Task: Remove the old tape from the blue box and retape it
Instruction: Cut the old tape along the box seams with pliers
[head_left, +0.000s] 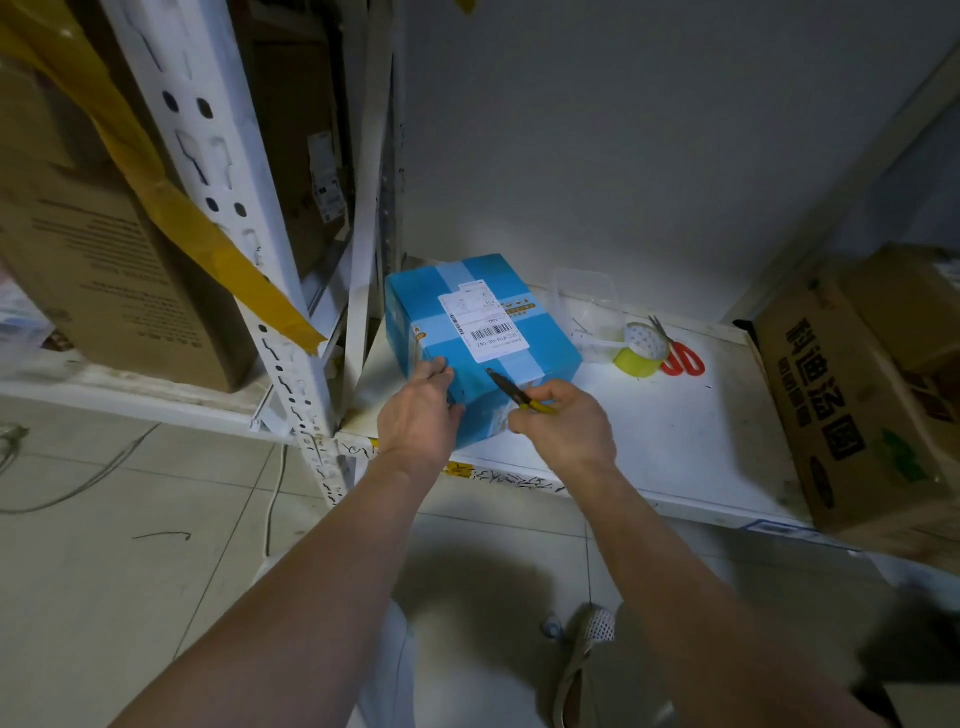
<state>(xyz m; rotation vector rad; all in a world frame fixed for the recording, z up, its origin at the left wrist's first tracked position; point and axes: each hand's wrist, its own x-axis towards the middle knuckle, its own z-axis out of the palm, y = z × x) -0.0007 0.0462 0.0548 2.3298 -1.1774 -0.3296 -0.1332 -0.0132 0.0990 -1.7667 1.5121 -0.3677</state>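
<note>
1. Nearest, two bare forearms reach out from the person over the tiled floor toward a white shelf (675, 431).
2. At the shelf's near edge, the left hand (418, 410) lies flat against the near-left corner of the blue box (483, 343), fingers spread and closed on nothing, steadying it.
3. Just right of it, the right hand (566, 423) has its grip pinched shut around a yellow-handled knife (511, 392). The dark blade points up and far-left, its tip touching the box's near top edge where the old tape (519, 364) folds over.
4. So the box lies directly beyond both hands, its long axis running near to far with a slight skew. The tape strip runs the same way down the middle of the lid, which suggests the cut should travel away from the person, and the right hand is the one placed for it.
5. The box looks intact, with a pale tape band and a white barcode label (480, 325) stuck across it.
6. Farther right, well apart from the box, sit a yellow tape roll (640, 351) and red-handled scissors (680, 356).
</note>
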